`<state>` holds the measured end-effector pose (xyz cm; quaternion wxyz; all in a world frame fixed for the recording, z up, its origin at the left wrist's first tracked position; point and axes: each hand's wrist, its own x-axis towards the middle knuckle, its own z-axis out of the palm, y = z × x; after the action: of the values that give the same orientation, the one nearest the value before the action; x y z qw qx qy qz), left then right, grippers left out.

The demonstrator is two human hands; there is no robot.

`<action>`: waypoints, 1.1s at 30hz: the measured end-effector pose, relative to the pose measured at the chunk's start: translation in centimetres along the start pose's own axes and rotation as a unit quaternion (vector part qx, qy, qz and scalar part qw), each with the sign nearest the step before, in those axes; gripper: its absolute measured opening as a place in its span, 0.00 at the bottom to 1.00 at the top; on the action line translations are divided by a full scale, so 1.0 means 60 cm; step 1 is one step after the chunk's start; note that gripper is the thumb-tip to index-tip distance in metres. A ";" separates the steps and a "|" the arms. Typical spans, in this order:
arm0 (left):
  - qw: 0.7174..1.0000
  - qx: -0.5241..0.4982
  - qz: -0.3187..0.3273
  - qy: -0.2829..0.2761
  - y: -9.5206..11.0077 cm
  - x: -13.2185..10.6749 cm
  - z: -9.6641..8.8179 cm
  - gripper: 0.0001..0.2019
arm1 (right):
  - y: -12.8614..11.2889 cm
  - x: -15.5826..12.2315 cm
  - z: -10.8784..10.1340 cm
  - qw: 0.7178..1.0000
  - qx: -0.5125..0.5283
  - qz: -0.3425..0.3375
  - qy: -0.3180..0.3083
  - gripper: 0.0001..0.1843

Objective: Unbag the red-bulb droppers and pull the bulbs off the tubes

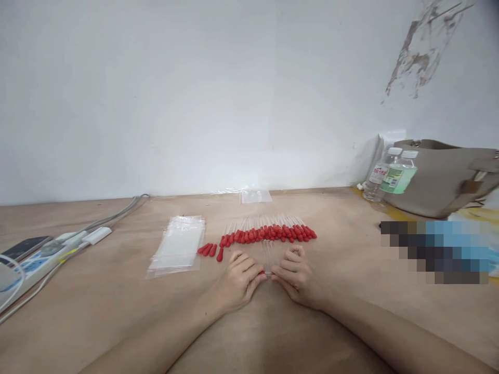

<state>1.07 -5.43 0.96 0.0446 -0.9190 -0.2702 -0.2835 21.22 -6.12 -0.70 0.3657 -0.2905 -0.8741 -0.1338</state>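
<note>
My left hand point(242, 275) and my right hand point(297, 276) face each other low in the middle of the head view. Both are closed, thumbs and fingers pinching the near edge of what looks like a clear zip bag point(268, 273). A little red shows at the fingertips. Several thin glass dropper tubes point(268, 252) lie between the hands, seemingly within the bag. Just beyond stretches a row of glass droppers with red rubber bulbs point(268, 232), bulbs toward me. Left of it lie several loose red bulbs point(212, 250).
A stack of clear zip bags point(180, 241) lies on the wooden table point(117, 291). Another bag point(256, 196) rests against the wall. At left are a power strip point(35, 267), cables and a phone point(27, 246). Bottles point(400, 174) and a grey handbag point(436, 176) stand at right.
</note>
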 end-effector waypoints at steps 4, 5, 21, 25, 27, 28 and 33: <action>1.000 -0.011 -0.011 -0.015 0.001 -0.003 -0.002 0.08 | 0.000 -0.003 -0.003 0.999 -0.027 -0.033 0.007 0.08; 1.000 -0.014 -0.012 -0.016 0.001 -0.004 -0.003 0.08 | 0.001 -0.005 -0.004 0.998 -0.033 -0.045 0.008 0.08; 0.987 -0.083 -0.137 0.025 -0.023 -0.015 -0.035 0.12 | 0.029 -0.020 -0.028 0.999 -0.035 0.028 0.025 0.14; 0.966 -0.052 -0.252 0.029 -0.081 -0.004 -0.090 0.12 | 0.046 -0.018 -0.005 0.983 -0.039 0.178 0.013 0.14; 0.945 -0.006 -0.326 0.026 -0.119 -0.005 -0.115 0.13 | 0.046 -0.015 0.004 0.977 -0.042 0.209 0.002 0.14; 0.934 0.011 -0.357 0.019 -0.138 -0.007 -0.123 0.15 | 0.045 -0.013 0.007 0.975 -0.042 0.219 -0.003 0.13; 0.898 0.023 -0.436 -0.063 -0.194 -0.028 -0.127 0.17 | 0.032 -0.005 0.010 0.974 -0.048 0.219 -0.018 0.10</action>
<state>-9.97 1.90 5.61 -0.0796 -0.7239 -0.6523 -0.2100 22.20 -4.47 -1.28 0.3561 -0.4940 -0.7884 -0.0870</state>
